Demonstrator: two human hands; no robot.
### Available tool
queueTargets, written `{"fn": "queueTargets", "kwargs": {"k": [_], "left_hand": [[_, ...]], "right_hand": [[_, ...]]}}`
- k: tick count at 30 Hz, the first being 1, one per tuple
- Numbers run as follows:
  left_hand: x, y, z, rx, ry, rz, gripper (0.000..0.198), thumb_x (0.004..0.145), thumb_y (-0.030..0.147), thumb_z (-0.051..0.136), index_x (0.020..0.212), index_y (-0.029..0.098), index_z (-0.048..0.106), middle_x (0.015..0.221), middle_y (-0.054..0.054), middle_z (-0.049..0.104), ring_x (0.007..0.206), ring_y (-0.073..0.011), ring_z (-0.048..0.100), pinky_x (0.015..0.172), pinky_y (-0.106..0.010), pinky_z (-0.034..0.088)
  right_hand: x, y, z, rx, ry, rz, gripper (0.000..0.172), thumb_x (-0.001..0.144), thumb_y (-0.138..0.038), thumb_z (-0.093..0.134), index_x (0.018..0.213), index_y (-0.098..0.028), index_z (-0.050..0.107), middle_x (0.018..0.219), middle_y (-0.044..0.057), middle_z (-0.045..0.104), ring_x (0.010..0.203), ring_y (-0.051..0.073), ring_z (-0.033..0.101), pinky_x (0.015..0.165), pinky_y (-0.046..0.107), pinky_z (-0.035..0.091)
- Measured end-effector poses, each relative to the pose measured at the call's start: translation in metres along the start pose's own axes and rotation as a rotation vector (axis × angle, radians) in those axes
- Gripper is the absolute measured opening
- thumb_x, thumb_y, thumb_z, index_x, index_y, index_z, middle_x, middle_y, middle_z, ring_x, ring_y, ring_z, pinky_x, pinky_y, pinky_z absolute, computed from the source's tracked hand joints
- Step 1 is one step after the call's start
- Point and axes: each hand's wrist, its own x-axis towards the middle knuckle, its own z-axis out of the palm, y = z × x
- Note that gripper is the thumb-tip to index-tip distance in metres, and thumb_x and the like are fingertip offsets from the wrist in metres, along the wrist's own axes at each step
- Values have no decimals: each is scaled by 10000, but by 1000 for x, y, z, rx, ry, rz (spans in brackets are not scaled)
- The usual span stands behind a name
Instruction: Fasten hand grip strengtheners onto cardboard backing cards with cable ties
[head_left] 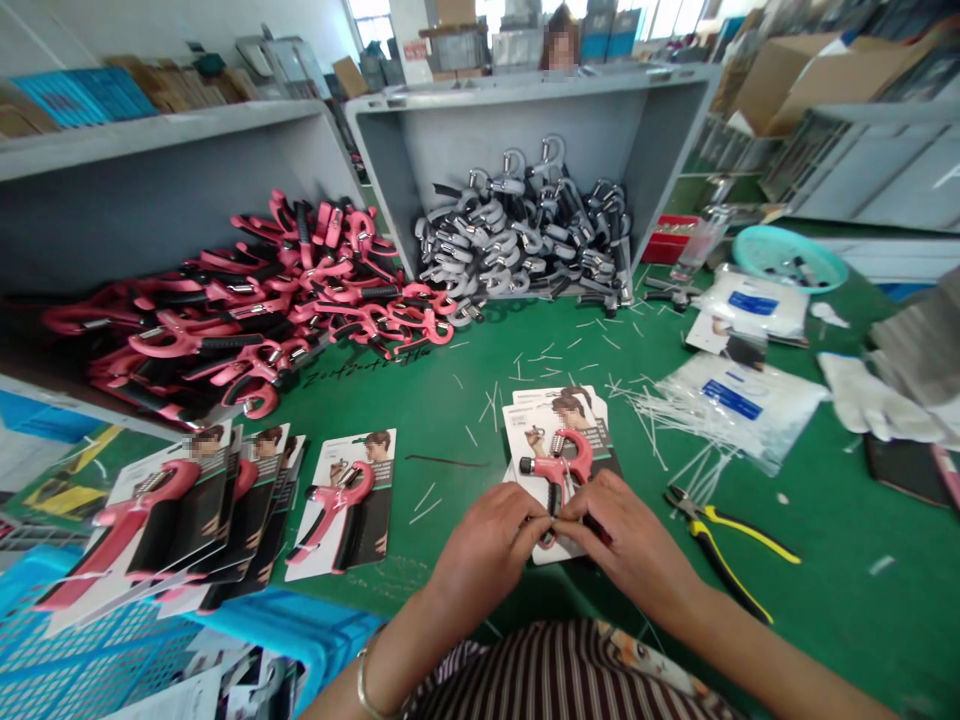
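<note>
A pink hand grip strengthener [574,458] with black handles and a spring lies on a printed backing card [519,430], on top of more cards. My left hand [495,535] and my right hand [619,525] meet over its lower handles. Both are closed, thumbs and fingertips pinched together on what looks like a thin white cable tie; the fingers mostly hide it. To the left lies another card [380,500] with a pink grip strengthener [361,482] on it. Several loose white cable ties [649,430] lie to the right, near yellow-and-black cutting pliers [705,520].
A grey bin [525,90] of grey grip strengtheners [517,235] stands at the back, beside a bin [330,150] spilling pink ones [300,290]. Carded grips [202,500] overlap at left above a blue crate [330,635]. Plastic bags [750,400], a glove [874,395] and a turquoise dish [787,245] are at right.
</note>
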Motion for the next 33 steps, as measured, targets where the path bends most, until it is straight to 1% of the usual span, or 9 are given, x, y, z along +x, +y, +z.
{"fn": "queueTargets", "kwargs": {"k": [4, 13, 17, 20, 23, 24, 26, 29, 33], "left_hand": [[1, 4, -1, 62, -64, 57, 143, 953, 177, 496, 850, 172, 595, 870, -48, 640, 860, -185, 571, 818, -310, 432], [-1, 8, -6, -206, 103, 4, 186, 888, 117, 567, 714, 176, 536, 721, 4, 567, 706, -131, 528, 690, -258, 414], [-5, 7, 0, -291, 40, 18, 156, 926, 161, 544, 773, 178, 568, 764, -4, 594, 743, -131, 558, 721, -262, 445], [-7, 5, 8, -235, 84, 53, 57, 908, 238, 609, 926, 185, 597, 915, -40, 645, 899, -166, 599, 832, -307, 480], [-10, -1, 21, -38, 193, 82, 450, 824, 306, 723, 1208, 177, 528, 1264, -129, 594, 1215, -260, 515, 1042, -442, 417], [-12, -5, 26, 27, 227, 86, 479, 826, 292, 719, 1240, 173, 511, 1325, -144, 564, 1272, -276, 479, 1080, -471, 388], [-16, -14, 36, 111, 292, 95, 354, 870, 219, 652, 1201, 174, 536, 1315, -142, 583, 1290, -267, 482, 1094, -474, 387], [-21, -26, 46, 153, 348, 109, 240, 899, 139, 578, 1136, 180, 573, 1213, -119, 648, 1249, -240, 531, 1069, -441, 424], [-23, -34, 37, 93, 296, 56, 228, 920, 189, 560, 1147, 204, 588, 1210, -103, 646, 1213, -240, 556, 1058, -446, 426]], "right_hand": [[2, -3, -3, -31, -29, -39, 104, 952, -243, 573, 864, -221, 626, 817, 28, 651, 811, 205, 532, 764, 349, 431], [2, -3, -5, -75, -74, -5, 48, 917, -167, 589, 874, -187, 597, 917, 52, 626, 903, 220, 496, 824, 366, 398], [-3, -1, -6, 4, -97, -33, 74, 931, -271, 613, 893, -208, 614, 900, 32, 637, 889, 213, 509, 821, 363, 389], [-6, 1, -4, 72, -20, -47, 132, 954, -267, 580, 841, -206, 608, 849, 19, 645, 858, 197, 528, 816, 359, 387], [-9, 6, 1, 114, 69, -31, 102, 960, -225, 563, 887, -218, 633, 952, 25, 671, 943, 197, 547, 872, 376, 381], [-11, 9, 3, 104, 91, -23, 100, 957, -222, 564, 896, -224, 644, 1012, 31, 673, 989, 206, 544, 893, 389, 374], [-14, 13, 10, 66, 137, 0, 123, 952, -226, 563, 870, -227, 655, 1099, 42, 665, 1054, 227, 529, 921, 419, 359], [-20, 16, 20, 24, 227, 59, 163, 954, -228, 546, 826, -224, 646, 1077, 47, 674, 1063, 241, 529, 931, 448, 352], [-43, 31, 14, -48, 246, 81, 159, 976, -256, 507, 912, -249, 653, 1098, 47, 670, 1095, 240, 538, 954, 459, 362]]}}
